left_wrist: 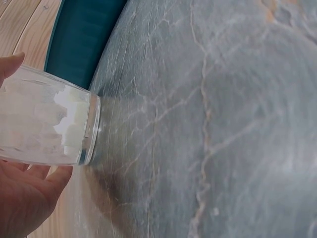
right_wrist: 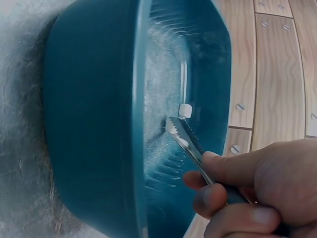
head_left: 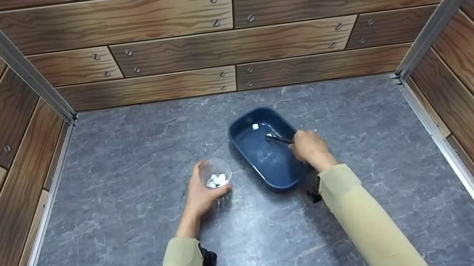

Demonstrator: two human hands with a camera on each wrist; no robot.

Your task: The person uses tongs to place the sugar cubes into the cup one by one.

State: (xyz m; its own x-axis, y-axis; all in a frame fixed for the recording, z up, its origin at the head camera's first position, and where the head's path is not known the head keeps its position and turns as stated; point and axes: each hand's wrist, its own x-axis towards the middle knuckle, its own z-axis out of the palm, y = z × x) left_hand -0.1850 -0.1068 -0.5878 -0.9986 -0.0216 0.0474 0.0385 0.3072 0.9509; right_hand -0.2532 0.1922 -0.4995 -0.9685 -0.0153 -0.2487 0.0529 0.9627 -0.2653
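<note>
My left hand [head_left: 202,196] grips a clear plastic cup [left_wrist: 34,116] between thumb and fingers, left of the basin. Several small white cubes [head_left: 217,180] lie at the cup's bottom, which is at or just above the floor surface. My right hand [head_left: 311,146] holds metal serrated tongs [right_wrist: 190,148] over the inside of a blue basin [head_left: 266,177], their tips low and pointing toward its far left. One white cube [right_wrist: 185,110] lies on the basin floor, just beyond the tips. Whether the tips pinch anything is unclear; they look whitish.
The grey marbled surface [head_left: 129,157] spreads around the cup and basin. Wood-patterned panels [head_left: 170,54] rise at the back and both sides, with metal strips [head_left: 459,162] along the edges. Dark wrist devices [head_left: 208,257] sit below the sleeves.
</note>
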